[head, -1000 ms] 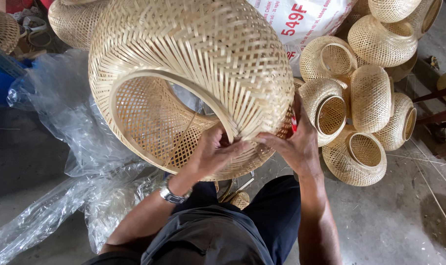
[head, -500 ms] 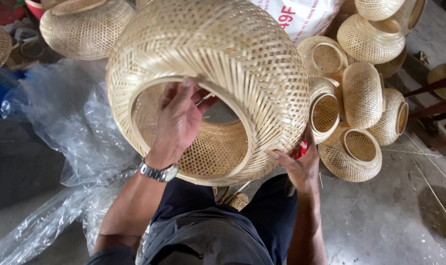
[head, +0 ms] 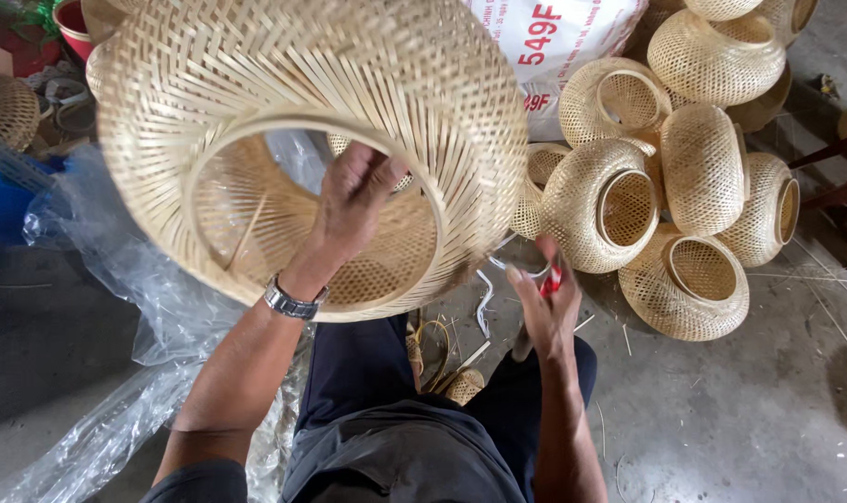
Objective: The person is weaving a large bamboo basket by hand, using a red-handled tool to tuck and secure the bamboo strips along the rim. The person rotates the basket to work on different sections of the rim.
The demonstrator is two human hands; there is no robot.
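Up close, a large round basket of pale woven bamboo strips [head: 349, 121] fills the upper left, tilted with its wide ringed mouth toward the camera; it holds nothing but the left hand [head: 353, 200], which reaches in through the opening and presses spread fingers against the inner rim, bearing the basket up, a metal wristwatch [head: 293, 301] on its wrist; the right hand [head: 546, 303] sits below the basket's right edge, apart from it, fingers curled around a small red-handled tool [head: 551, 277] whose kind is hard to make out; to the right a heap of smaller woven bamboo baskets [head: 670, 177] lies on the grey concrete floor [head: 749, 419], mouths turned various ways, all hollow; behind them at the top stands a white sack with red printing [head: 554, 37], its upper part cut off by the frame and its left side hidden by the big basket; crumpled clear plastic sheeting [head: 88, 289] spreads along the left; loose bamboo slivers and a white strip [head: 484, 303] litter the floor between the person's knees; a red bucket [head: 69, 23] is half cut off at the top left.
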